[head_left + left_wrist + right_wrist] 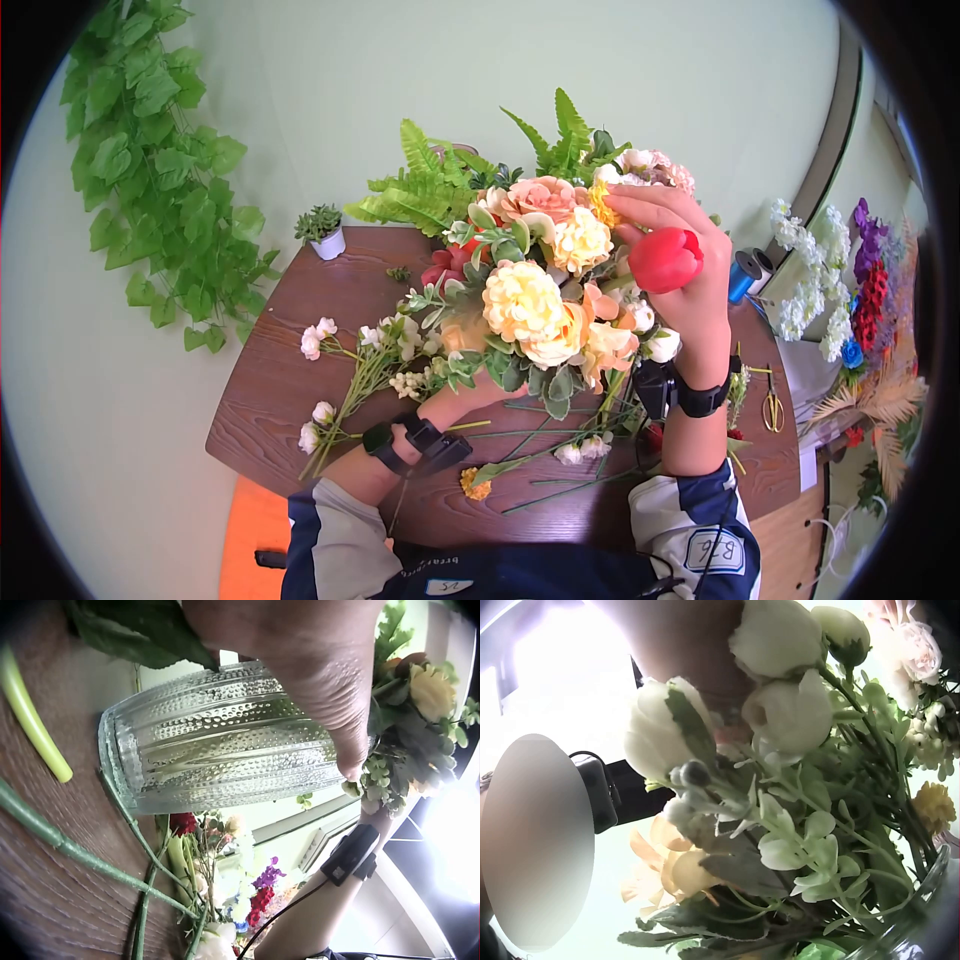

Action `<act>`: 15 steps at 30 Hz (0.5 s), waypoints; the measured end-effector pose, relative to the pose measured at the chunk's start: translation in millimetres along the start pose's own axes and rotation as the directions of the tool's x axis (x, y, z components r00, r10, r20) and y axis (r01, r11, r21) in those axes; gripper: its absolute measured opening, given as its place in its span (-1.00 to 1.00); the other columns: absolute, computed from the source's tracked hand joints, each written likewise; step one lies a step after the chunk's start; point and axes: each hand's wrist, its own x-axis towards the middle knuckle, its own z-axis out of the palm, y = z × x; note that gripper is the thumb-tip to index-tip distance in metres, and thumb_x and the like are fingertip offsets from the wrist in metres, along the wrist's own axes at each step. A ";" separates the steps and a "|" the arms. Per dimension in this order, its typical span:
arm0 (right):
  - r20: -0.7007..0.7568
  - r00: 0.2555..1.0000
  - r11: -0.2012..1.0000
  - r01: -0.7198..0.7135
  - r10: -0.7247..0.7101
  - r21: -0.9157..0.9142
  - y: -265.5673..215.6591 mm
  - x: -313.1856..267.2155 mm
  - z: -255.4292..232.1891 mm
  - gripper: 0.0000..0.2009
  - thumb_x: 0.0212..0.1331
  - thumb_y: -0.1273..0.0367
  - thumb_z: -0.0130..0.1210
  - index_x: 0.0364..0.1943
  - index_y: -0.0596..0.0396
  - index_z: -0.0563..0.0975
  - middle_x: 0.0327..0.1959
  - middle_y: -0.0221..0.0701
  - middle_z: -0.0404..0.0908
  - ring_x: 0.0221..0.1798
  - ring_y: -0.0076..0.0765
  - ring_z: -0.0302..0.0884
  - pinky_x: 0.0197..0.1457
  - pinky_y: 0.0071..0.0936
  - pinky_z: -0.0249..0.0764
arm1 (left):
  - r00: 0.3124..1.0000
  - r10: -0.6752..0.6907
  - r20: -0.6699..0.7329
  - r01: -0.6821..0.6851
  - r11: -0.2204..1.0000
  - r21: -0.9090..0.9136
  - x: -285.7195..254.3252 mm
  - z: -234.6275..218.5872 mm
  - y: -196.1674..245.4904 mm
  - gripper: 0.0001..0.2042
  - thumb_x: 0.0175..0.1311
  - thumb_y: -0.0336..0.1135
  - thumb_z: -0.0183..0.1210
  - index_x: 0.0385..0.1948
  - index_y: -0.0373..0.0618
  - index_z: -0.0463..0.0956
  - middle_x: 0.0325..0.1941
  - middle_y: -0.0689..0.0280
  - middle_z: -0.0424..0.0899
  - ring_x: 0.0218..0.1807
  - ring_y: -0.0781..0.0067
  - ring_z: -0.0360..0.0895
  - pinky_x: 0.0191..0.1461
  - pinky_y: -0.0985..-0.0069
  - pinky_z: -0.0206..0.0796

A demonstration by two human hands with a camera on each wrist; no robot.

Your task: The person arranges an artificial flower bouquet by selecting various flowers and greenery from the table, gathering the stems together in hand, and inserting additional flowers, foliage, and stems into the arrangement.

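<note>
A clear, dimpled glass vase (225, 742) stands on the table, gripped by my left hand (307, 667) with the thumb near its rim. In the head view the left hand (478, 392) is partly hidden under the bouquet. Cream flowers (522, 302), a pink rose (545, 197) and green ferns (425, 180) fill the vase. My right hand (697, 262) reaches in from the right, fingertips at a small yellow flower (603, 205); I cannot tell whether they pinch it. A red tulip (665, 258) overlaps this hand. In the right wrist view, white blooms (787, 712) hide its fingers.
Cut stems and white flowers (313, 340) lie on the brown table (255, 400), with a yellow flower (475, 484) near the front. Gold-handled scissors (772, 408) and a blue spool (742, 277) are at right. A small potted succulent (325, 235) sits back left.
</note>
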 end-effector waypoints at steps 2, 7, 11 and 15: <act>-0.039 0.999 0.999 0.035 -0.036 -0.005 -0.4 -0.7 -4.4 -0.75 -0.16 0.57 0.09 -0.30 0.14 0.57 -0.25 -0.31 0.59 -0.17 -0.20 0.53 -0.07 -0.42 0.40 | 1.000 -0.012 0.000 0.012 1.000 0.017 3.8 2.7 -0.7 -0.56 -0.04 -0.20 0.25 -0.09 -0.12 0.39 -0.10 0.28 0.52 -0.02 0.32 0.42 0.07 0.36 0.23; -0.237 0.970 0.998 -0.049 0.058 0.047 4.1 -24.8 -17.3 -0.81 -0.03 0.58 -0.01 -0.31 0.23 0.56 -0.23 -0.24 0.60 -0.11 -0.23 0.52 0.03 -0.40 0.35 | 0.999 -0.045 -0.007 0.046 0.997 0.062 3.2 4.2 -3.4 -0.55 -0.04 -0.20 0.25 -0.09 -0.11 0.39 -0.09 0.28 0.52 -0.02 0.31 0.41 0.08 0.36 0.23; -0.425 0.862 0.956 -0.202 0.277 0.213 -0.9 -44.8 -23.2 -0.85 0.08 0.56 -0.05 -0.33 0.28 0.56 -0.30 -0.24 0.61 -0.12 -0.29 0.52 0.05 -0.38 0.34 | 0.997 -0.080 0.005 0.079 0.993 0.091 -0.3 4.1 -5.6 -0.55 -0.05 -0.20 0.25 -0.08 -0.11 0.39 -0.08 0.28 0.51 -0.01 0.31 0.41 0.08 0.35 0.23; -0.301 0.916 0.963 -0.232 0.264 0.141 -5.1 -51.5 -30.4 -0.88 0.05 0.54 0.00 -0.42 0.29 0.57 -0.38 -0.26 0.62 -0.25 -0.32 0.55 -0.07 -0.46 0.38 | 0.992 -0.120 0.049 0.115 0.989 0.096 -20.3 -1.9 -9.3 -0.55 -0.05 -0.20 0.26 -0.08 -0.11 0.40 -0.07 0.28 0.51 -0.01 0.30 0.41 0.09 0.35 0.23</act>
